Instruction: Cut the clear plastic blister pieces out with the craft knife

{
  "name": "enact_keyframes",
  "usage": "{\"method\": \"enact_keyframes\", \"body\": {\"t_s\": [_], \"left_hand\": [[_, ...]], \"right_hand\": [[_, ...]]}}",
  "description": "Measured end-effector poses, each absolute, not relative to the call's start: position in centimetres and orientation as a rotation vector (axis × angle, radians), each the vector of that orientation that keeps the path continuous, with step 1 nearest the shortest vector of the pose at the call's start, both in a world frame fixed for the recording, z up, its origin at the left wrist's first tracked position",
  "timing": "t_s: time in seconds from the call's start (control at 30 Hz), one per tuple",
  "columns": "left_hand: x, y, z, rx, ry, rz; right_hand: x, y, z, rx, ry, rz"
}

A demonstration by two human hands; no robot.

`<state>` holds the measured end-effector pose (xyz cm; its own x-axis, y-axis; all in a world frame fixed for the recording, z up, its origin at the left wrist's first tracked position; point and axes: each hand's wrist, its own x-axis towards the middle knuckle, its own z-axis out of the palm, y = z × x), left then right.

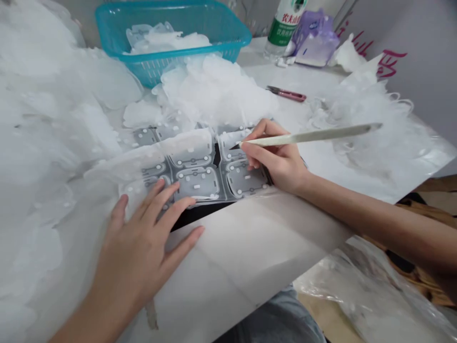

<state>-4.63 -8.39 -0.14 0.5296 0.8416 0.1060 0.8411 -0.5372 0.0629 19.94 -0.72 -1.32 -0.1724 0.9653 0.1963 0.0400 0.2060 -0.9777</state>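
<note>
Two hands worked over a curled white backing sheet [228, 267] on the tabletop [260, 66]. The left hand [134, 252] lay flat, its fingers [160, 205] spread and pressing the sheet down. The right hand [273, 157] had its fingers [259, 128] pinching a slender pointed tool [307, 138], tip at a grey moulded panel [198, 183]. Several panel cells remained on the sheet, unfinished; translucent white membrane pieces [214, 90] lay heaped beyond, with more in a teal plastic basket [228, 28].

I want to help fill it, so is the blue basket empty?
Not empty. The blue basket has a pile of white see-through pieces lying inside it.
</note>
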Motion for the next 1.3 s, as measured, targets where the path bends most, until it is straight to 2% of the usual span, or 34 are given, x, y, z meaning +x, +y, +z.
{"method": "enact_keyframes", "body": {"t_s": [0.23,0.4,0.5,0.57,0.7,0.87,1.0,1.13,1.3], "left_hand": [[-5.1,-6.9,0.5,2.639,1.649,0.374],[-2.6,-7.5,1.4,2.753,1.746,0.432],[0.6,-7.7,1.5,2.951,1.504,0.641],[2.6,-7.5,0.9,3.039,1.264,0.558],[4.0,-6.9,-1.1,2.938,1.279,0.259],[3.0,-6.6,-2.1,2.907,1.175,0.193],[2.9,-6.6,-1.8,2.845,1.145,0.155],[3.2,-6.8,-1.7,2.755,1.191,0.188],[3.3,-6.9,-1.7,2.728,1.198,0.202]], "right_hand": [[19.9,2.7,-1.5,-0.885,-1.542,1.312],[19.7,4.0,-1.8,-0.799,-1.512,1.439],[19.5,4.6,-1.6,-0.773,-1.441,1.507],[19.7,5.2,-1.2,-0.756,-1.285,1.59],[21.3,5.4,-0.2,-0.761,-0.988,1.721],[24.4,2.7,0.5,-0.715,-1.377,1.638],[25.2,0.9,0.5,-0.736,-1.773,1.693],[24.8,0.6,0.0,-0.641,-1.911,1.71],[24.5,0.4,-0.4,-0.601,-2.028,1.512]]}}
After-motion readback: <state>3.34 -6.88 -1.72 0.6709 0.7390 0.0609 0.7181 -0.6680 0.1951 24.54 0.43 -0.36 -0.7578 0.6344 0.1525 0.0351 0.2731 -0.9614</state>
